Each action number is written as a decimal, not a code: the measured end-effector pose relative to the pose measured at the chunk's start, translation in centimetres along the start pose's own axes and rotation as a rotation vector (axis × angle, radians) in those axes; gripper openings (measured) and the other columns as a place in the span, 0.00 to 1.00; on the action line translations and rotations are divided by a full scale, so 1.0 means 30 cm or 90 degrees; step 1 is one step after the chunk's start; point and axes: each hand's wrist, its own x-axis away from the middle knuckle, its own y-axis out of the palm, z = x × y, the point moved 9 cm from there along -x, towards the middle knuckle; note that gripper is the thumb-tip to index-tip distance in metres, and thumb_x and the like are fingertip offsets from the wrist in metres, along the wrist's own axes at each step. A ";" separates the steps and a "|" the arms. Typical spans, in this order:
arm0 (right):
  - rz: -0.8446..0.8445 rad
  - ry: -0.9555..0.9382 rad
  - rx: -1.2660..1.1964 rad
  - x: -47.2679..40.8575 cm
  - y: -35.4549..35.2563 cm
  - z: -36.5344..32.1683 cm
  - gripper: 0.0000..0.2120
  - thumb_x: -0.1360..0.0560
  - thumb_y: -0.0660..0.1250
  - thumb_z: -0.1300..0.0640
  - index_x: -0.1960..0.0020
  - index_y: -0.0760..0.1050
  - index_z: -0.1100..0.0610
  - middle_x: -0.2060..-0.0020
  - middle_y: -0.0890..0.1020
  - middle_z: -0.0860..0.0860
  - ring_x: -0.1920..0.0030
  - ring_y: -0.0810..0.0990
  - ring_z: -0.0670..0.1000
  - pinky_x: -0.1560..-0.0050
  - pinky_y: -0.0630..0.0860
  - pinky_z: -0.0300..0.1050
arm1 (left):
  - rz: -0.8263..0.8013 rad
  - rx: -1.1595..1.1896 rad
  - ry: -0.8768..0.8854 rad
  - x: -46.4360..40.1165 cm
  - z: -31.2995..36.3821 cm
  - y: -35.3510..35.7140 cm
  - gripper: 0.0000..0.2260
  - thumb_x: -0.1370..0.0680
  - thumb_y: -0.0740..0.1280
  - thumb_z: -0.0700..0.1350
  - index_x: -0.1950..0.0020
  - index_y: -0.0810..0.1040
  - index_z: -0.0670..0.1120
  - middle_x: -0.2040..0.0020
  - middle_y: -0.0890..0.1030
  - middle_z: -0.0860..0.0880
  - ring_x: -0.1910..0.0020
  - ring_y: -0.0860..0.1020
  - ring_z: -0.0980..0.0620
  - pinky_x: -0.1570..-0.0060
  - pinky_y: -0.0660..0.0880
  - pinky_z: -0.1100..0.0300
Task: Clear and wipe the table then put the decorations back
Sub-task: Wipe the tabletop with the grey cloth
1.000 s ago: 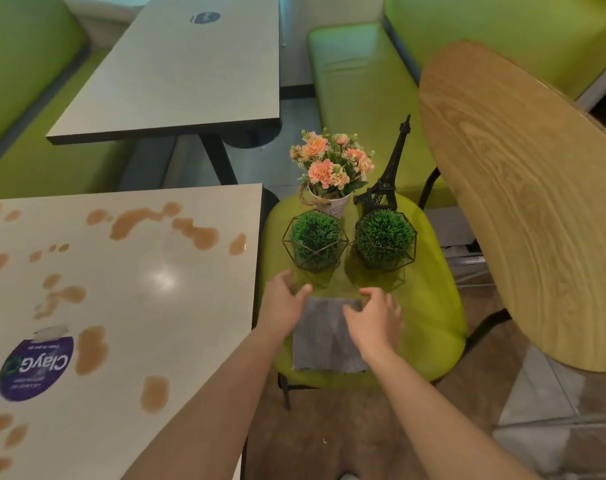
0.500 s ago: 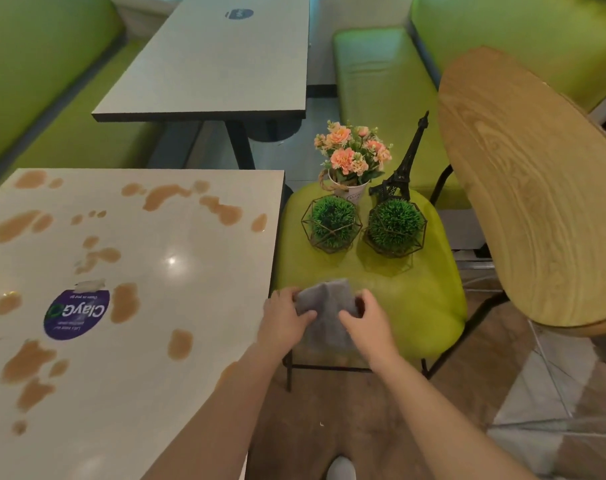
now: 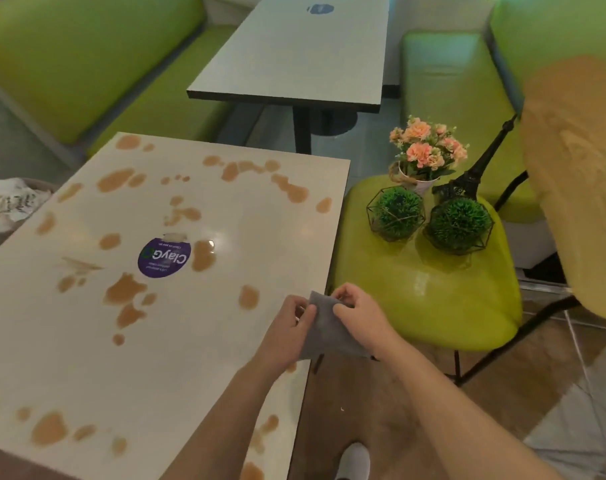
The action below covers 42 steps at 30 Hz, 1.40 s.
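Head view: both hands, left hand and right hand, pinch a grey cloth over the stained bench edge.

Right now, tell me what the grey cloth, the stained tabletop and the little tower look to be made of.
Grey cloth: soft fabric, likely microfibre; matte, and it hangs limp between the left hand and right hand.
Stained tabletop: hard, glossy laminate or stone look; it reflects a lamp, and brown spills sit on the surface.
Little tower: black openwork lattice, probably metal, possibly plastic.
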 end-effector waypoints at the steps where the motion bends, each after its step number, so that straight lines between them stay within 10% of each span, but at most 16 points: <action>1: -0.012 0.005 0.028 -0.004 0.029 0.000 0.05 0.27 0.63 0.60 0.57 0.74 0.51 0.60 0.81 0.53 0.56 0.79 0.55 0.54 0.77 0.54 | 0.002 -0.009 -0.017 0.015 -0.023 -0.013 0.08 0.17 0.60 0.51 0.46 0.71 0.48 0.52 0.77 0.50 0.54 0.77 0.55 0.52 0.75 0.61; 9: 0.045 -0.164 0.400 0.002 0.230 -0.037 0.15 0.25 0.65 0.58 0.39 0.74 0.49 0.41 0.75 0.48 0.41 0.73 0.51 0.42 0.74 0.50 | 0.107 -0.121 -0.073 0.113 -0.227 -0.194 0.09 0.19 0.62 0.50 0.38 0.72 0.57 0.46 0.76 0.57 0.53 0.77 0.61 0.49 0.78 0.56; 17: -0.047 -0.213 0.536 0.090 0.459 0.111 0.33 0.20 0.44 0.36 0.20 0.43 0.51 0.21 0.41 0.49 0.22 0.35 0.50 0.23 0.37 0.51 | 0.307 -0.419 -0.036 0.227 -0.351 -0.391 0.14 0.20 0.64 0.45 0.35 0.75 0.51 0.38 0.73 0.47 0.38 0.69 0.44 0.40 0.68 0.49; 23: -0.009 -0.292 0.623 0.093 0.523 0.150 0.29 0.17 0.43 0.41 0.20 0.50 0.52 0.21 0.49 0.52 0.21 0.43 0.52 0.24 0.43 0.53 | 0.202 -0.460 -0.146 0.223 -0.478 -0.388 0.28 0.17 0.49 0.57 0.20 0.45 0.51 0.20 0.44 0.49 0.22 0.39 0.50 0.25 0.35 0.52; 36: -0.078 -0.370 0.647 0.162 0.580 0.127 0.29 0.18 0.42 0.40 0.20 0.49 0.52 0.21 0.49 0.51 0.21 0.44 0.51 0.24 0.43 0.51 | 0.036 -0.515 -0.270 0.190 -0.526 -0.365 0.33 0.20 0.42 0.66 0.23 0.30 0.53 0.24 0.28 0.50 0.25 0.28 0.50 0.26 0.31 0.50; 42: -0.004 -0.216 0.646 0.015 0.514 0.105 0.32 0.22 0.32 0.40 0.22 0.37 0.51 0.22 0.38 0.50 0.23 0.33 0.50 0.24 0.33 0.49 | 0.011 -0.505 -0.273 0.191 -0.518 -0.369 0.32 0.19 0.42 0.65 0.24 0.29 0.54 0.25 0.26 0.50 0.26 0.26 0.50 0.27 0.30 0.49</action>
